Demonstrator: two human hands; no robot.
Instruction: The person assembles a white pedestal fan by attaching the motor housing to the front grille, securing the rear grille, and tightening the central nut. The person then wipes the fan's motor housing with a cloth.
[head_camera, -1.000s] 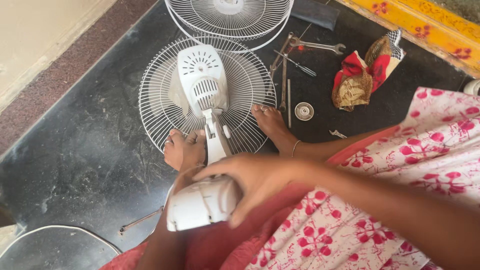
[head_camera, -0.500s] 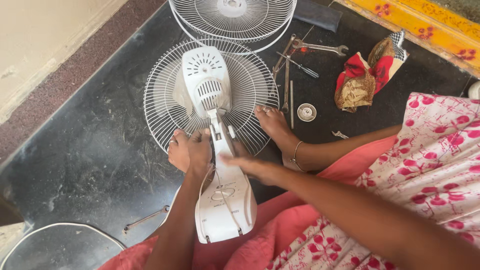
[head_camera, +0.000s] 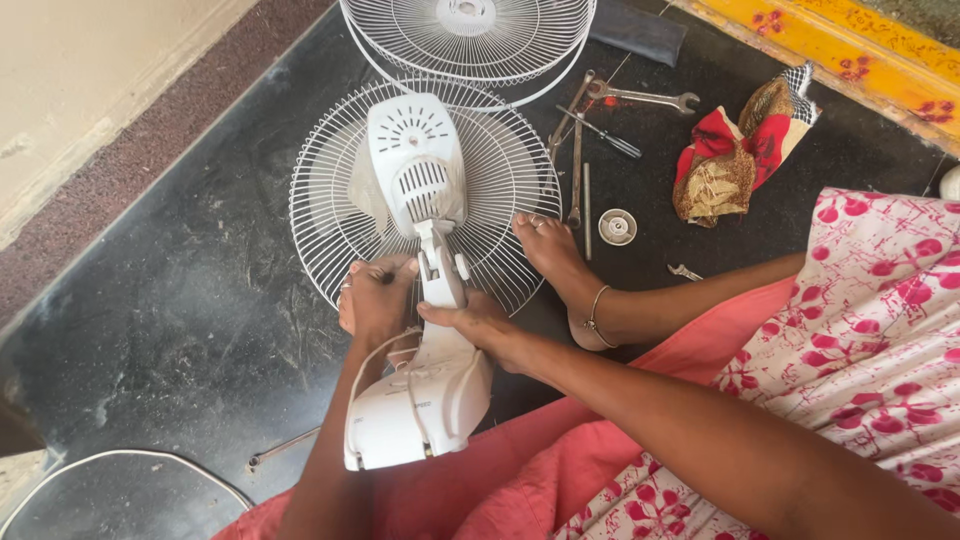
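A white plastic table fan lies on a dark, scuffed stone floor. Its domed motor housing, moulded with vent slots, rests over a round white wire guard; a second wire guard lies beyond it, farther from the fingers. A narrow neck joins the housing to a smooth, rounded white base, which is tilted toward the camera, with a thin white cord looped across it.

The floor is bordered by a reddish-brown strip and a cream wall on one side and a yellow painted ledge on the other. Beyond the right fingertips lie metal spanners, a screwdriver, a thin metal rod, a small round grey cap and a crumpled red and gold patterned cloth. Another metal tool lies on the floor near the left forearm.

The left hand has its fingers curled together against the left side of the neck, touching it where it meets the base. The right hand lies flat, fingers together and extended, on the top of the base, its fingertips touching the foot of the neck. A bare foot rests on the guard rim just beyond the right hand.
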